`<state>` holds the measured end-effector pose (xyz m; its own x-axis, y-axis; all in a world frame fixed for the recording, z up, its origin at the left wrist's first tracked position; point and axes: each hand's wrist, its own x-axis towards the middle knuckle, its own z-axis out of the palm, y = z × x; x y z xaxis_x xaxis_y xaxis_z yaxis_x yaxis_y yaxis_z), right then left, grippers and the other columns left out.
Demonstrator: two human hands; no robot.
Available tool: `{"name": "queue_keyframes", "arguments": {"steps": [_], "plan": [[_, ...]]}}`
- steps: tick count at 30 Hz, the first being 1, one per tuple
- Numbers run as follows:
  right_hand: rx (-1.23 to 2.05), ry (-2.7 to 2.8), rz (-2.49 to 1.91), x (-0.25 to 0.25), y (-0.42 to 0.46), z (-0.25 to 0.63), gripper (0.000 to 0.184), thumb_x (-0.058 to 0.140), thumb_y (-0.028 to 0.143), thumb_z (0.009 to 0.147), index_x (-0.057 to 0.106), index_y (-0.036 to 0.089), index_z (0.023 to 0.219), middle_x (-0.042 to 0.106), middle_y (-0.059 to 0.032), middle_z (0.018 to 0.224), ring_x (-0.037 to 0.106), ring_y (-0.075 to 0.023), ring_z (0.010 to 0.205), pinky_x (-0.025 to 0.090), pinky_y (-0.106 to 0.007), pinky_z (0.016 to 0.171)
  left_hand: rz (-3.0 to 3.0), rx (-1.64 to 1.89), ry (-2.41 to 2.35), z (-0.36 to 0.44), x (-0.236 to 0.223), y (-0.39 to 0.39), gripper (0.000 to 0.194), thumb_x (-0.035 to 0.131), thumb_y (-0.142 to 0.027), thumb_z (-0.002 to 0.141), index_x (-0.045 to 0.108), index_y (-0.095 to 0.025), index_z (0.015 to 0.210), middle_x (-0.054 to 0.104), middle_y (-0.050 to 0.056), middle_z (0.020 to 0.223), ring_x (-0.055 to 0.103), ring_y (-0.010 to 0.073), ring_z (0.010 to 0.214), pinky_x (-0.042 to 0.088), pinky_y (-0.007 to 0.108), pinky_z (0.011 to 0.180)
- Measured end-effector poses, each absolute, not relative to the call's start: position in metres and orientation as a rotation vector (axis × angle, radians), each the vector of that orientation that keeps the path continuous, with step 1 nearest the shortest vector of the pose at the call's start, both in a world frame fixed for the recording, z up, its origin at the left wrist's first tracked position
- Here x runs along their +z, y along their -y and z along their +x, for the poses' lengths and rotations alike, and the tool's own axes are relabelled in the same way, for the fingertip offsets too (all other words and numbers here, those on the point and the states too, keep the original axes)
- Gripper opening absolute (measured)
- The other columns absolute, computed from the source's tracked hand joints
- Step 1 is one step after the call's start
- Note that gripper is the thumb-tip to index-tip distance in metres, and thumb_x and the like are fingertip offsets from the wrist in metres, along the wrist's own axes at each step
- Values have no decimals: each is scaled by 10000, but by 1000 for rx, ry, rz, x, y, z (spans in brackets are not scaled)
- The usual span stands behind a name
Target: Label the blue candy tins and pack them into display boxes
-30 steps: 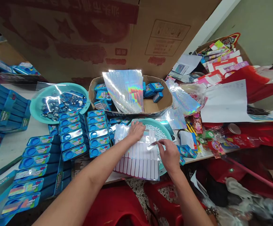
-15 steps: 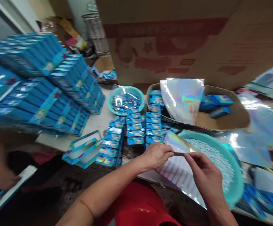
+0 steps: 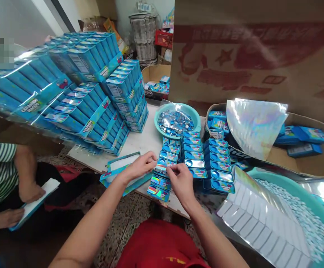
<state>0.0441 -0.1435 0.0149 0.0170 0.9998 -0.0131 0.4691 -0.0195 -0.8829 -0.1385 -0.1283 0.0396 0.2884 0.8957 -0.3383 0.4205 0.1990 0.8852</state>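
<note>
Packing workshop | blue boxes [image 3: 169, 149] rowed and stacked on counter [image 3: 139, 144] | tubs [image 3: 197, 121] of small pieces [image 3: 175, 123] | big carton [image 3: 223, 74] | co-worker [image 3: 0, 163]

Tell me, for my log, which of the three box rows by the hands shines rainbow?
The left row, nearest the left hand, at its front end; the middle row and right row don't.

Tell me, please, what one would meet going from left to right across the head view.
A co-worker's striped sleeve, the co-worker's white-lined blue tray, the left hand, a thin strip, the right hand, the rightmost row of blue boxes, the sheet of white labels.
</note>
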Motion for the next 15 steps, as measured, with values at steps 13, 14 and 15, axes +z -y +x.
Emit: {"name": "queue_keyframes", "arguments": {"steps": [13, 14, 15], "plan": [[386, 1865, -1642, 1, 136, 38, 161, 472, 232, 858, 604, 174, 929, 545, -83, 917, 537, -195, 795, 436, -295, 640, 1414, 540, -1564, -137, -10, 114, 224, 426, -327, 821, 510, -192, 979, 596, -6, 741, 564, 143, 683, 450, 268, 682], [335, 1933, -1569, 0, 139, 39, 193, 454, 237, 882, 612, 183, 980, 557, -95, 958, 536, -205, 848, 446, -307, 680, 1415, 551, -1629, -134, -9, 120, 265, 415, -339, 835, 527, -187, 1020, 638, 33, 855, 596, 164, 781, 461, 296, 756], [287, 2004, -1514, -2, 142, 40, 217, 448, 251, 899, 618, 193, 1021, 570, -104, 994, 529, -219, 894, 450, -326, 720, 1418, 559, -1655, -131, -8, 126, 314, 399, -362, 850, 538, -183, 1067, 651, 70, 990, 603, 187, 906, 454, 323, 836]]}}
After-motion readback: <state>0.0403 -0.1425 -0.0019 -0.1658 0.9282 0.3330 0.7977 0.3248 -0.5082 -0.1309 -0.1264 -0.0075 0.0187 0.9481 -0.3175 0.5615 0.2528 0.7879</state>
